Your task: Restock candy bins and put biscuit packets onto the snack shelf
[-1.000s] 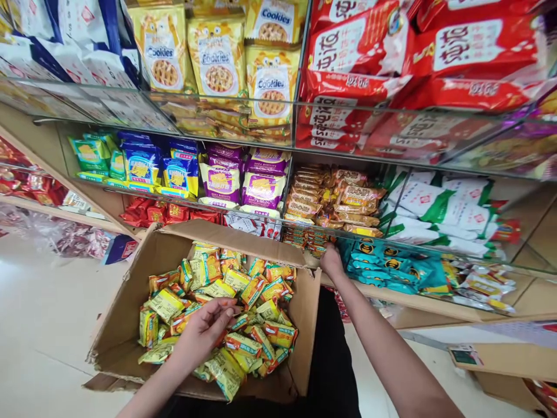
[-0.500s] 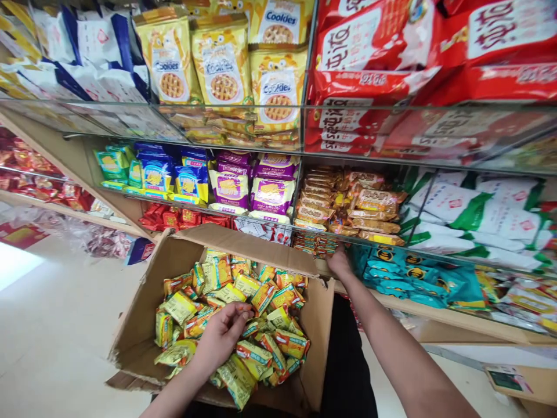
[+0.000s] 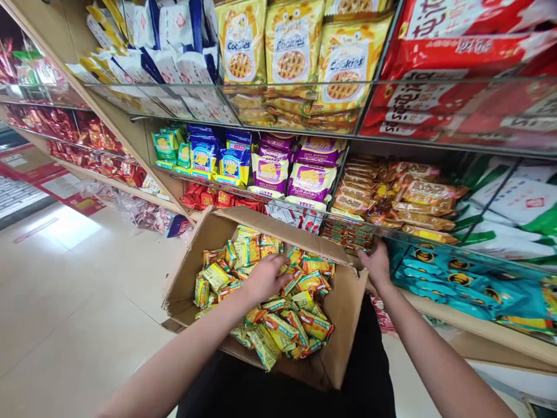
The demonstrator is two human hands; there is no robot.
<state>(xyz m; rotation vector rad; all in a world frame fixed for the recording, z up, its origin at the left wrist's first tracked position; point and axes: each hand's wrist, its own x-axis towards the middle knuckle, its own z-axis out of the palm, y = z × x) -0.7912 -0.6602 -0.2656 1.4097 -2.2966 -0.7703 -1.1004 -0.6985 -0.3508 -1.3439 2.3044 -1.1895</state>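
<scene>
A cardboard box (image 3: 348, 348) rests over my dark-clad legs, full of small yellow and orange wrapped snacks (image 3: 265, 342). My left hand (image 3: 266, 280) is over the snacks in the box, palm down, fingers apart and slightly curled, touching or just above the packets. At the lower shelf, beyond the box's right corner, my right hand (image 3: 375, 262) reaches beside a stack of small orange-brown packets (image 3: 348, 235). Its thumb and fingers are apart, with nothing visible between them; the fingertips are partly under the glass edge.
Glass-fronted shelves (image 3: 278, 130) cross the view above the box. They hold yellow cookie bags (image 3: 291, 52), red bags (image 3: 470, 64), purple biscuit packs (image 3: 311, 177) and brown packets (image 3: 426, 197). Teal bags (image 3: 456, 276) lie right of my right hand. Plastic-wrapped goods (image 3: 148, 212) lie on the floor at left.
The view has shifted left, so shelves and box appear farther right. My left hand has gone from a pinch to spread fingers over the snacks. My right hand has drawn back slightly from the shelf.
</scene>
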